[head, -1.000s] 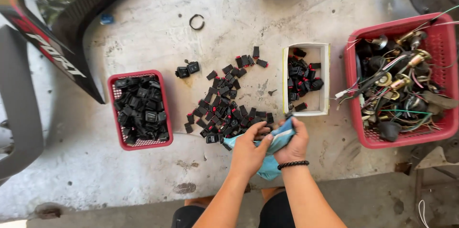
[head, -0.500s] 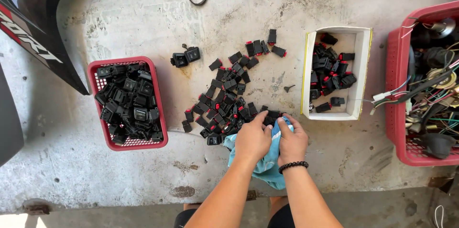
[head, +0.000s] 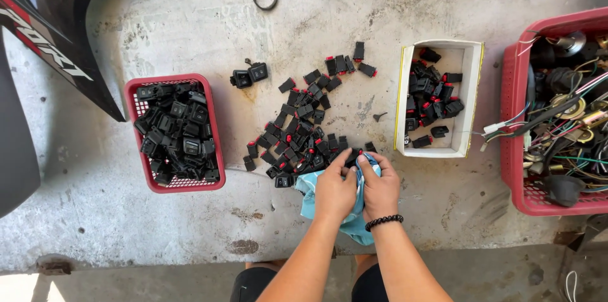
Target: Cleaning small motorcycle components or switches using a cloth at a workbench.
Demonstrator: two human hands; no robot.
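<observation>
Here, in the head view, a crumpled light-blue cloth [head: 352, 221] lies on the concrete slab [head: 95, 226], bunched under and between both hands. The left hand [head: 334, 193] is curled closed, gripping the cloth's upper fold, and the right hand [head: 382, 189], with a black bead bracelet [head: 384, 220] on its wrist, is closed on the same fold just beside it; the fingertips meet over a small black part too hidden to make out. The cloth's top edge touches the near end of a scattered pile of black switches [head: 304, 140]. A small red basket [head: 175, 132] of switches sits well to the left, a white box [head: 438, 97] to the right, and a large red crate [head: 557, 112] of wiring beyond it.
</observation>
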